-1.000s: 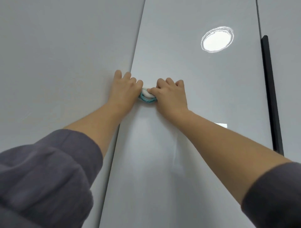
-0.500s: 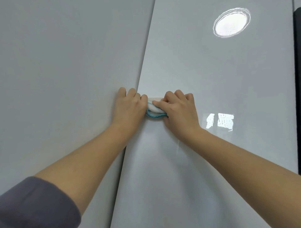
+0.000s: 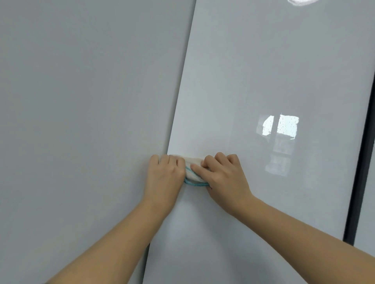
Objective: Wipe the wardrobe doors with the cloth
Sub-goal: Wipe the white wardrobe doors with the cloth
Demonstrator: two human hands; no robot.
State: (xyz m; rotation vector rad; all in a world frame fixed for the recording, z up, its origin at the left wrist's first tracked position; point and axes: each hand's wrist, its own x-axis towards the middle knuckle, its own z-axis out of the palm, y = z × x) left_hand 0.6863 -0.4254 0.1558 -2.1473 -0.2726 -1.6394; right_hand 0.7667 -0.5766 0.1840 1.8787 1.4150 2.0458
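The cloth point(image 3: 192, 174), white with a teal hem, is bunched between the two hands and held against the glossy door point(image 3: 263, 81) of the wardrobe. The left hand point(image 3: 164, 176) has its fingers curled over the cloth's left end, right on this door's left edge. There the seam point(image 3: 181, 81) runs up above its knuckles and down past its wrist. The right hand point(image 3: 225, 180) grips the other end with curled fingers, its forefinger laid across the fabric toward the left hand.

Left of the left hand spreads the matt left door point(image 3: 81, 101). Right of the right hand the glossy surface runs smooth, with a window reflection point(image 3: 282, 127) up and to the right, as far as a dark vertical strip point(image 3: 360, 162). Above both hands the door stretches up to a lamp glare point(image 3: 300, 1).
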